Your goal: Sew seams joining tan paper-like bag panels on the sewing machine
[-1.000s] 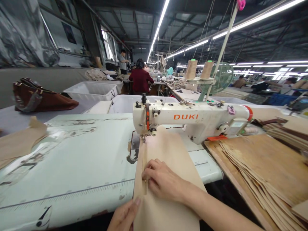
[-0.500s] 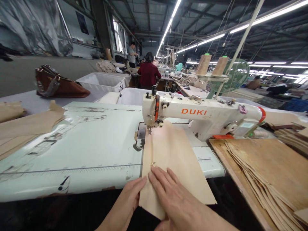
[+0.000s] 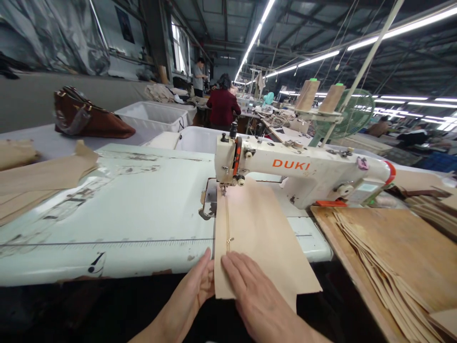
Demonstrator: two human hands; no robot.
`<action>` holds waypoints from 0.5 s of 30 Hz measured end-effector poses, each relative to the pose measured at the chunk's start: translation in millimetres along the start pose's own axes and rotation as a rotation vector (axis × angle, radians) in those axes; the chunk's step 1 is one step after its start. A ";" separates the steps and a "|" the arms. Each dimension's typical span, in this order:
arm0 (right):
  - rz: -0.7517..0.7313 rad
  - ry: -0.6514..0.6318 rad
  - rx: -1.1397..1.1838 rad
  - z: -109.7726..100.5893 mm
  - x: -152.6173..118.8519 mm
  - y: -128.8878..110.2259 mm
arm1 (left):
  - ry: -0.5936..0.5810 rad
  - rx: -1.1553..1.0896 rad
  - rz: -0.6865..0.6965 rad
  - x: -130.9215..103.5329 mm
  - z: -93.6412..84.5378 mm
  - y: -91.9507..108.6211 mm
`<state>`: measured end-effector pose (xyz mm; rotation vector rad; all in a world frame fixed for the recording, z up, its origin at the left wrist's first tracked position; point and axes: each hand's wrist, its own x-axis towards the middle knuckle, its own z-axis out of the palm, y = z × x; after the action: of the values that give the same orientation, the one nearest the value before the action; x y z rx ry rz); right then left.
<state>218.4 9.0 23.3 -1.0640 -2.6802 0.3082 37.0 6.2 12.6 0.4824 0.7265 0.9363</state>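
A tan panel (image 3: 264, 224) lies under the needle of the white sewing machine (image 3: 293, 164) and hangs over the table's front edge. A narrow zipper (image 3: 227, 219) with a small gold pull (image 3: 229, 241) runs along its left part. My right hand (image 3: 255, 286) rests flat on the panel just below the pull, its fingers stretched forward. At the panel's left edge is my left hand (image 3: 194, 288), thumb up and fingers curled at the edge; whether it pinches the material is hidden.
Tan pieces lie at the left on the pale green table (image 3: 143, 214). A wooden board (image 3: 396, 238) with stacked strips (image 3: 374, 267) is at the right. Behind are a brown handbag (image 3: 89, 116), white bins (image 3: 153, 114), thread cones (image 3: 307, 95) and a person in dark red (image 3: 223, 105).
My left hand has shifted left and down, its thumb no longer over the panel's edge. My right hand sits slightly lower, farther from the zipper pull. The camera view has shifted a little.
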 end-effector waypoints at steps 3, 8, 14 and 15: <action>0.092 0.023 0.284 -24.7 8.0 7.3 | -0.103 0.007 0.007 3.3 -7.0 -3.0; 0.194 -0.023 0.411 -56.4 19.1 19.5 | -0.120 -0.140 -0.026 9.8 -15.2 -7.5; 0.177 0.005 0.451 -42.6 13.7 13.1 | -0.121 -0.151 -0.017 7.3 -12.3 -5.5; 0.180 0.023 0.450 -37.3 12.0 12.0 | -0.126 -0.133 -0.006 7.0 -11.3 -5.2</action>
<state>228.7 29.8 57.1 -1.1458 -2.3307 0.8762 34.2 10.2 -0.8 0.4173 0.5476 0.9334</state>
